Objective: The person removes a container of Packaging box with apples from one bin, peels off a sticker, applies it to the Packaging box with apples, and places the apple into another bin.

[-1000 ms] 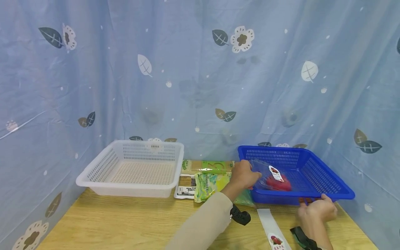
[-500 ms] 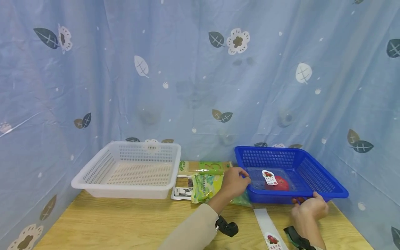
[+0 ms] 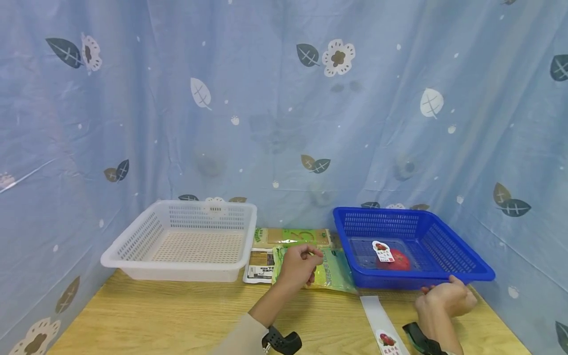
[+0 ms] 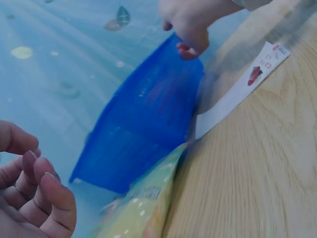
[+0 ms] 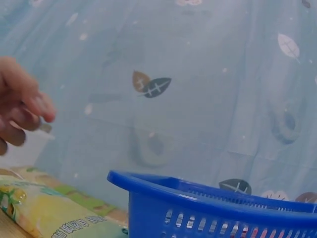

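Note:
My left hand (image 3: 299, 266) hovers over a green-and-yellow food packet (image 3: 335, 271), its fingers loosely curled and holding nothing. In the left wrist view its fingers (image 4: 54, 193) show at lower left. My right hand (image 3: 445, 298) is at the front of the blue plastic basket (image 3: 399, 282), fingertips right at the rim with the fingers relaxed; the right wrist view does not show it. Inside the basket lies a clear plastic box (image 3: 361, 251) with a red round fruit (image 3: 401, 261) in it. A white label (image 3: 382, 251) with a red fruit picture is on the box.
At the left stands a white plastic basket (image 3: 177, 266). Between the baskets lie a white packet (image 3: 261, 271) and a long green-and-tan packet (image 3: 270, 236) at the back. A white paper strip (image 3: 377, 315) lies before the blue basket. A blue curtain (image 3: 266, 123) closes the back.
My left hand has drawn away from the clear box and moved left over the packets. The box now lies flat in the basket. My right hand has shifted slightly at the rim.

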A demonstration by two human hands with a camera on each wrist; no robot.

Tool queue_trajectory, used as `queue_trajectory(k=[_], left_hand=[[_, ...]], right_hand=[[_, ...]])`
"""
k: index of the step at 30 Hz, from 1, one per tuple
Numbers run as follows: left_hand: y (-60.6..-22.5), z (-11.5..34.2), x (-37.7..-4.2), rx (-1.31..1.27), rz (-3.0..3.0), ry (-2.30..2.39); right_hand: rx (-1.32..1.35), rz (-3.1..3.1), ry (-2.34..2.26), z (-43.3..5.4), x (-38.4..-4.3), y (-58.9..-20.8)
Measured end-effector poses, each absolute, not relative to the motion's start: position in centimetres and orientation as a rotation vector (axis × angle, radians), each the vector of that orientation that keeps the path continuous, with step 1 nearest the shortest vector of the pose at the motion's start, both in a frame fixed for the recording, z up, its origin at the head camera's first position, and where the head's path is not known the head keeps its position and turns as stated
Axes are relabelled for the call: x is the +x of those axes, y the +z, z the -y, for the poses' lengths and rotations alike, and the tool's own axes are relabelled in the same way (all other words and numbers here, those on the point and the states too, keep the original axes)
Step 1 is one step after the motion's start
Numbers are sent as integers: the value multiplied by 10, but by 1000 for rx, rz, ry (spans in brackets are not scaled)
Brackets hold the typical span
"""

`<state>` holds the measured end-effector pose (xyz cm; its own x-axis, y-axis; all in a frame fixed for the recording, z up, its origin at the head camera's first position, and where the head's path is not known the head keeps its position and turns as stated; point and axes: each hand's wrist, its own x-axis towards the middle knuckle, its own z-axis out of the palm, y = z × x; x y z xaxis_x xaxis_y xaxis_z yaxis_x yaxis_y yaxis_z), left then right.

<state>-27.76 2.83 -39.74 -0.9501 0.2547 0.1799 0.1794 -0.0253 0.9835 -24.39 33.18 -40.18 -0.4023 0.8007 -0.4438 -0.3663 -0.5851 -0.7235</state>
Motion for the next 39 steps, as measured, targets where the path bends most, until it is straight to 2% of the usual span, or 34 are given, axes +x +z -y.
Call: queue_trajectory(k=[8,18,30,39], left_hand=[[-398,26,-265,490,-2150,2195],[-394,74,-247,595,-2201,2187],[-385,86,-225,868,-2380,2083],[-396,98,-198,1020,-2698,1743]], right_hand=[[-756,683,1809,-311,-244,-381],[-292,667,1897,-276,-236,-357],[292,941,2040,-249,-219,-339],[502,1721,1616,-238,-193,-361]])
